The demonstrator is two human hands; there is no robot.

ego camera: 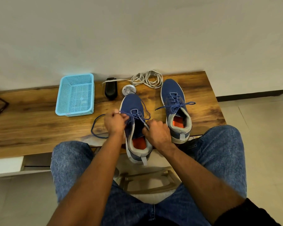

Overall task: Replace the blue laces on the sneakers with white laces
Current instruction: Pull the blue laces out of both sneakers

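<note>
Left shoe [135, 121]: near edge of the tabletop [39, 128], heel hanging over it, toe pointing far; blue lace [95, 128] partly undone, one end looping out left across the wood.
Left hand [113, 122]: grip closed on the blue lace at the shoe's left eyelets, fingers curled round it.
Right hand [157, 132]: grip clamped on the shoe's collar at its right side, just beside the tongue.
Right shoe [175, 105]: just right of the left shoe, apart from it, its own blue lace [176, 105] threaded, ends lying loose to either side.
White laces [147, 79]: coiled at the far edge, beyond the right shoe's toe.
Tin [129, 90]: round, touching or just beyond the left shoe's toe.
Brush [111, 88]: black, left of the tin.
Basket [75, 95]: light blue, left of the brush.
</note>
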